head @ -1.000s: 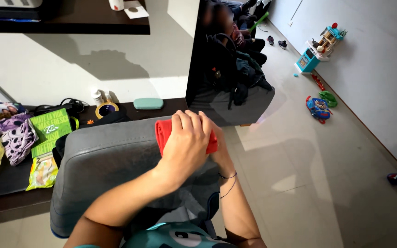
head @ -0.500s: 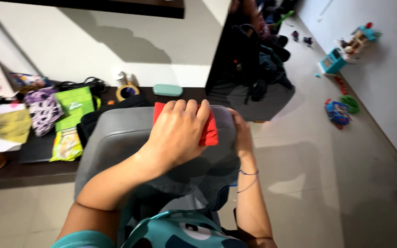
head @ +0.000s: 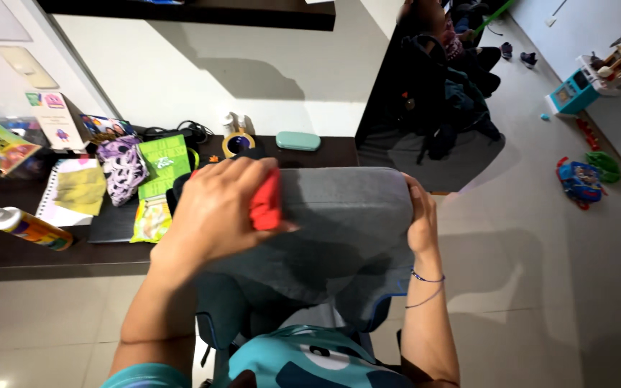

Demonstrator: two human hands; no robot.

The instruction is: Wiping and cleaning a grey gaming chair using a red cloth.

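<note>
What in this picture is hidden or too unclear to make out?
Head view only:
- Most of the red cloth is hidden under the left hand.
- The right hand has its fingertips curled behind the grey chair back.
- The chair's seat is hidden by its own back.
- The toys on the floor are too small to tell apart.

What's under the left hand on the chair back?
A folded red cloth pressed by the left hand onto the grey chair back. The hand covers most of the cloth, so its full extent is hidden.

Red cloth — soft, matt; grey chair back — napped fabric
</note>
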